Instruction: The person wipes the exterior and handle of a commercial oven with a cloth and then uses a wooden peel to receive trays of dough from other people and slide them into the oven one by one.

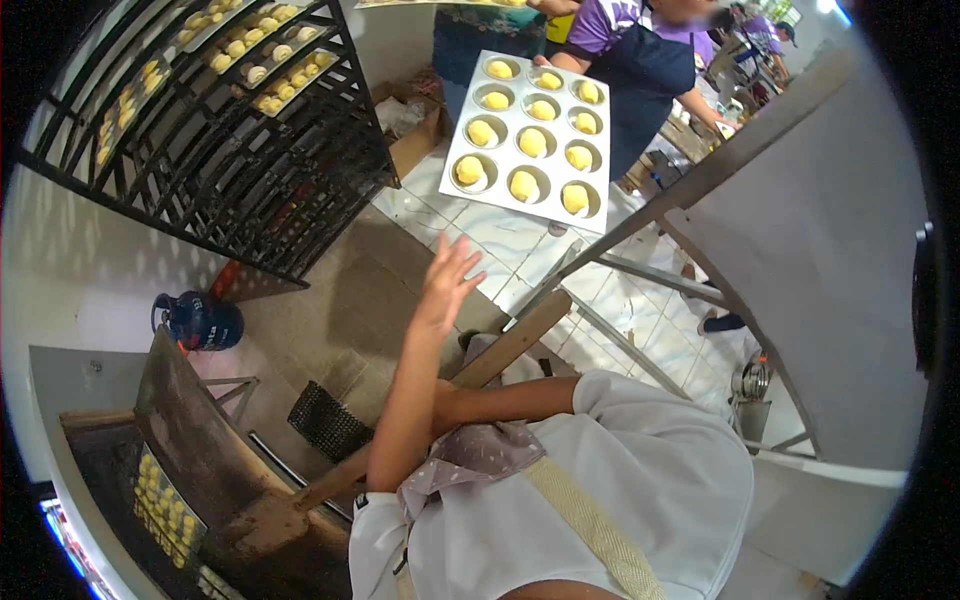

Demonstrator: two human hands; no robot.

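Observation:
My left hand (448,281) reaches forward with its fingers apart and nothing in it. Just beyond it is a metal muffin tray (504,161) with yellow dough pieces in its cups, held up by a co-worker's hand (541,61). My right hand (444,401) is on the handle of a long wooden peel (517,337); its fingers are mostly hidden behind my left forearm. The peel slants across my front, and its flat blade (274,521) lies at the open oven door (202,420). Inside the oven (94,450), a tray of yellow buns (169,502) is visible.
A black metal rack (300,195) holding trays of buns stands at the upper left. Near the wall is a blue gas cylinder (202,322). A grey metal panel on a frame (810,247) rises at the right. Co-workers stand beyond the tray; a cardboard box (416,142) is behind it.

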